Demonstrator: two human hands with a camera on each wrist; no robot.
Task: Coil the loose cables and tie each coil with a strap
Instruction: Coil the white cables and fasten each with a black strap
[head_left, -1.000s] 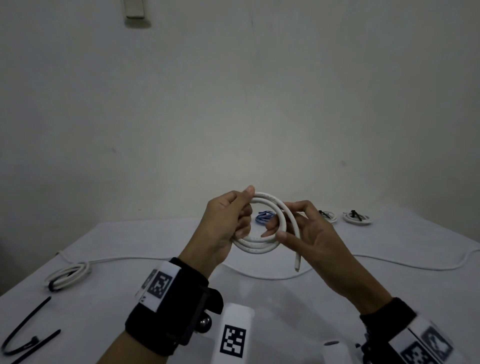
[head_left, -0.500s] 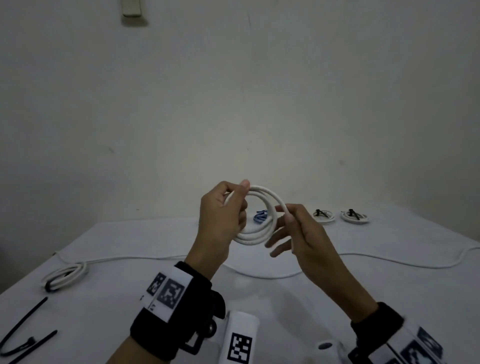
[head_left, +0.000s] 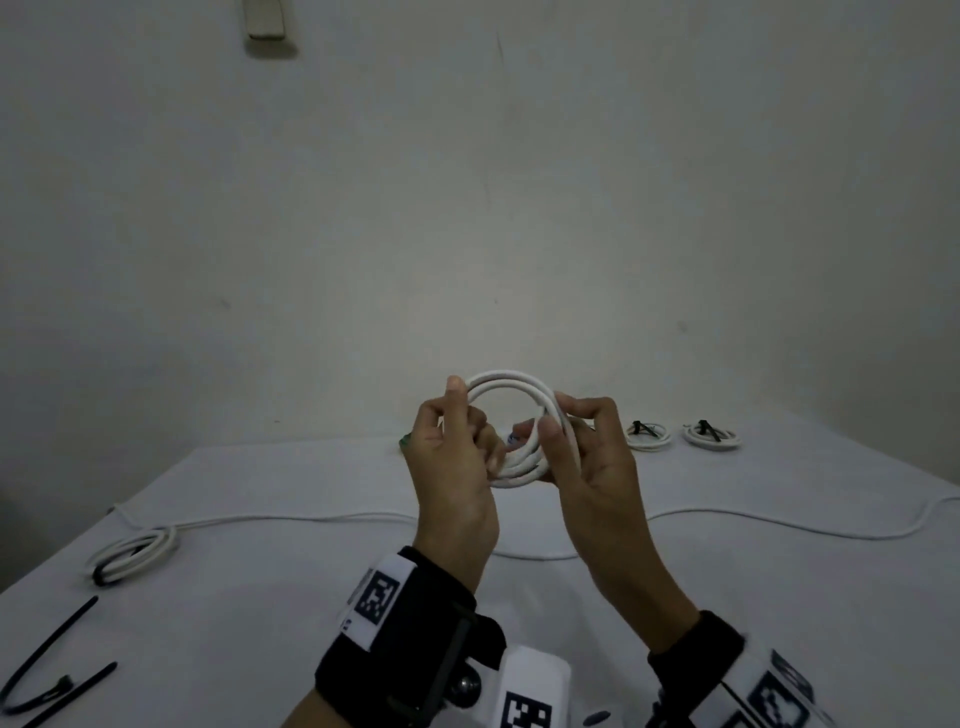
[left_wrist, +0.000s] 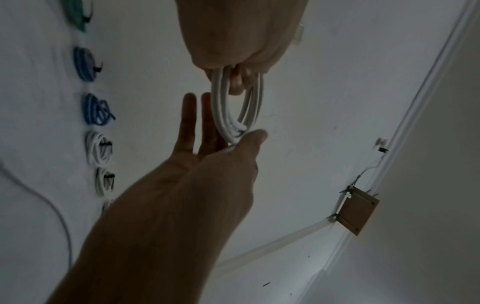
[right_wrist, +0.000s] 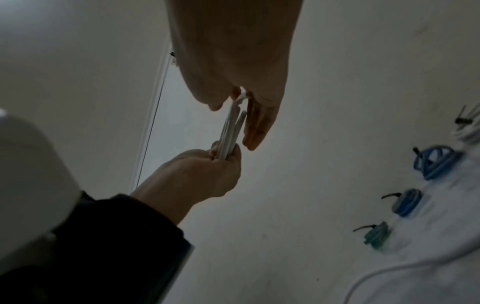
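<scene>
I hold a white cable coil (head_left: 511, 382) of several loops upright above the table, in front of my chest. My left hand (head_left: 462, 426) grips its left side, thumb up on the top arc and fingers curled through the ring. My right hand (head_left: 563, 423) pinches the right side between thumb and fingers. In the left wrist view the coil (left_wrist: 221, 115) hangs from my left hand (left_wrist: 233, 41), and the right hand's thumb (left_wrist: 254, 137) presses on its loops. From the right wrist the coil (right_wrist: 231, 131) appears edge-on, its lower end inside the left fist (right_wrist: 205, 170).
A long loose white cable (head_left: 779, 525) snakes across the white table (head_left: 675, 597), ending in a partly coiled bundle (head_left: 135, 551) at the left. Black straps (head_left: 47, 670) lie at the front left. Tied white coils (head_left: 647, 435) and blue coils (left_wrist: 84, 63) line the far edge.
The cable's free end, hanging down a second ago, now lies in with the loops. My right hand let go briefly, then took the coil's right side. Both hands rose slightly.
</scene>
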